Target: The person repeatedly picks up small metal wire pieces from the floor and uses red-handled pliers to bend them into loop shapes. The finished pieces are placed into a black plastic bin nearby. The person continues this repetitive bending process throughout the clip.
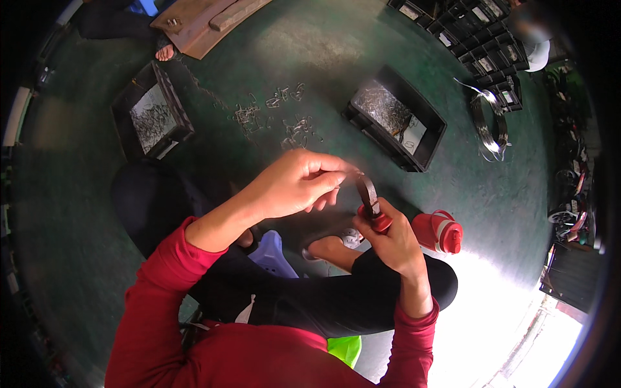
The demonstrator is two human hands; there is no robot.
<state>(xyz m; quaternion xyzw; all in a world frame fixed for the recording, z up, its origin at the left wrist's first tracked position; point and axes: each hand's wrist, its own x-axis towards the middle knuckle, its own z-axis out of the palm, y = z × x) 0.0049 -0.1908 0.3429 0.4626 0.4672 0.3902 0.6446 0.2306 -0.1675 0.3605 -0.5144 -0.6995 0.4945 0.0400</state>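
Note:
My right hand (398,244) is closed round the red handles of a pair of pliers (369,196), whose dark jaws point up and away from me. Thumb and forefinger of my left hand (299,185) are pinched together right at the jaw tips. Whatever small piece sits between those fingers is too fine to make out. Beyond my hands, several bent metal wire pieces (248,118) lie scattered in loose heaps on the green floor.
Black crates with wire pieces stand at left (176,110) and right (432,143). A wire coil (497,145) lies farther right. Near my right hand is a red jug (432,231). Stacked crates (475,35) and a person are far right; another person's foot (165,53) shows by a wooden board (194,32).

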